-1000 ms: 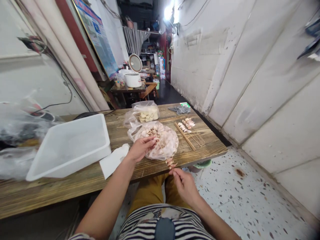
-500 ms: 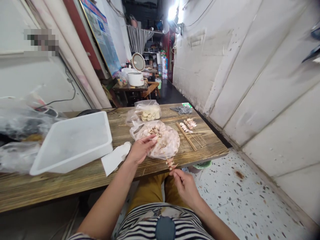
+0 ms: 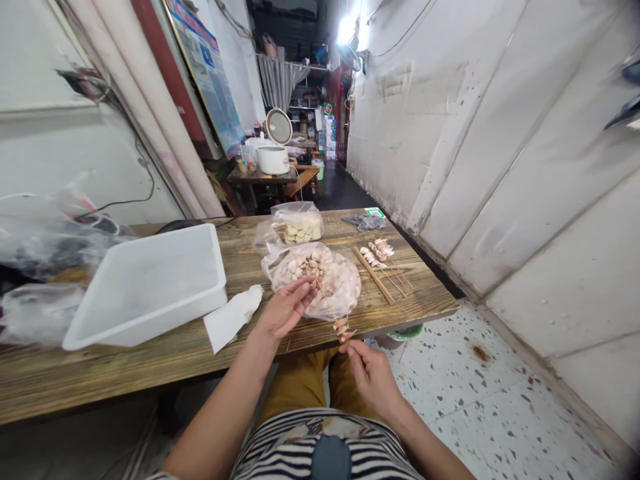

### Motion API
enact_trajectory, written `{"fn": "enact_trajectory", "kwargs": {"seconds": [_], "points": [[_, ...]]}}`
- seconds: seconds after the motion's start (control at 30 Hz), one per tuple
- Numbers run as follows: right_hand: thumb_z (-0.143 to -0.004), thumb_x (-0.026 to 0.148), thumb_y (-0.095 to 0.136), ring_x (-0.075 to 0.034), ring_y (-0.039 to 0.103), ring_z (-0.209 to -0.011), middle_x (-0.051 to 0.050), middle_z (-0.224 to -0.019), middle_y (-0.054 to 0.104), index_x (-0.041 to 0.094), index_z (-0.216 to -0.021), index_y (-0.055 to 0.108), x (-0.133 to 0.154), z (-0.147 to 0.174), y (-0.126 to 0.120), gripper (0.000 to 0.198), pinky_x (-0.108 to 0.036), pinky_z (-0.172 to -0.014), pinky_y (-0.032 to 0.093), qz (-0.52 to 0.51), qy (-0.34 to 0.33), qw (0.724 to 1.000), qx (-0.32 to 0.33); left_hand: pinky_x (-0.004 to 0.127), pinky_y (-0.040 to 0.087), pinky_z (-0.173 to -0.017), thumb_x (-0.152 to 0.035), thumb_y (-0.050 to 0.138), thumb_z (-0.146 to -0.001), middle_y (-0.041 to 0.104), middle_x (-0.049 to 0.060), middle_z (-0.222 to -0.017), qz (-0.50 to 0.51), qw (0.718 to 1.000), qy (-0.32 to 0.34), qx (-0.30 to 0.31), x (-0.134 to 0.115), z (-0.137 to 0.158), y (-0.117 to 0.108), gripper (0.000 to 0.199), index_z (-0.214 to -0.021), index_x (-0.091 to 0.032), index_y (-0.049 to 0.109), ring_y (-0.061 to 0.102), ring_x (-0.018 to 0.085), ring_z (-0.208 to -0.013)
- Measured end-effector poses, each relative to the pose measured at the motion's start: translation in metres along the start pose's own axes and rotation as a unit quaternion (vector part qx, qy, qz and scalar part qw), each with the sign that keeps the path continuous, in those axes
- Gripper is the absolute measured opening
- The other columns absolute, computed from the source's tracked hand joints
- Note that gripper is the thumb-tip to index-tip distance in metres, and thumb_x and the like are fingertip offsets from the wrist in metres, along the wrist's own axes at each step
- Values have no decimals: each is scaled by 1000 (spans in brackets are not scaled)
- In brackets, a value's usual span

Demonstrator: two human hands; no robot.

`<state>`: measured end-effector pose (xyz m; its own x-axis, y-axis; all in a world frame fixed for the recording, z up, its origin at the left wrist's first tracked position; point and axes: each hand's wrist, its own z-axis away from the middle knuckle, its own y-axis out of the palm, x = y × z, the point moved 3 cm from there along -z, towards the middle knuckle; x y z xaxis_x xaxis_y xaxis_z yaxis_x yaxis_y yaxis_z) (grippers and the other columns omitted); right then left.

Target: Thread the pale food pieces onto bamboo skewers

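Skewer (image 3: 327, 302), thin, wooden, with pinkish garlic cloves (image 3: 342, 329), in right hand (image 3: 371, 375) by tabletop's (image 3: 425, 300) near edge; clove (image 3: 315, 283) in left hand (image 3: 286, 311).

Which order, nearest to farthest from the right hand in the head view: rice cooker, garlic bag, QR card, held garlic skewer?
1. Held garlic skewer: in the right hand.
2. Garlic bag: ahead, leftward.
3. QR card: straight ahead, table's far edge.
4. Rice cooker: beyond the table, leftward.

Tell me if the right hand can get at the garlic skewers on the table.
Probably yes: the garlic skewers lie uncovered on the table, with bare wood toward the right hand. But its grip holds another loaded skewer.
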<state>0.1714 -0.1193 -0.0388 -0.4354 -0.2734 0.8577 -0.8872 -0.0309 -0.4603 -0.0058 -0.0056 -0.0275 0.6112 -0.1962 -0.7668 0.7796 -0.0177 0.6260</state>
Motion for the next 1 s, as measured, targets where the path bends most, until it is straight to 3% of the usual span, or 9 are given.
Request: {"fn": "enact_trajectory", "kwargs": {"seconds": [0.13, 0.4, 0.6, 1.0], "points": [[-91, 26, 37, -15, 53, -58, 0, -56, 51, 16, -86, 61, 0, 1, 0, 26, -21, -48, 33, -2, -6, 1000, -2, 13, 49, -79, -4, 65, -71, 69, 10, -99, 11, 1000, 2, -17, 2, 1, 0, 14, -82, -9, 70, 63, 10, -87], [-91, 25, 37, -14, 54, -59, -3, -69, 60, 16, -85, 61, -1, 3, 1, 26, -21, -48, 32, -3, -10, 1000, -1, 18, 50, -85, -4, 59, -76, 70, 12, -94, 34, 999, -3, -30, -3, 2, -4, 11, -80, -6, 69, 64, 14, -91], [-92, 24, 37, -14, 53, -58, -3, -70, 61, 17, -87, 60, 1, 7, 2, 25, -21, -48, 32, -2, -10, 1000, 19, 23, 53, -81, -1, 55, -76, 69, 14, -94, 71, 995, -37, -55, 0, -1, -10, 19, -92, -6, 66, 64, 18, -94], [-90, 23, 36, -14, 53, -57, -3, -70, 63, 17, -86, 62, 4, 7, 1, 27, -21, -54, 37, 3, 0, 1000, 29, 23, 55, -70, -3, 47, -81, 70, 13, -86, 122, 989, -64, -44, 3, 1, -7, 20, -91, -5, 65, 66, 14, -77]]}}
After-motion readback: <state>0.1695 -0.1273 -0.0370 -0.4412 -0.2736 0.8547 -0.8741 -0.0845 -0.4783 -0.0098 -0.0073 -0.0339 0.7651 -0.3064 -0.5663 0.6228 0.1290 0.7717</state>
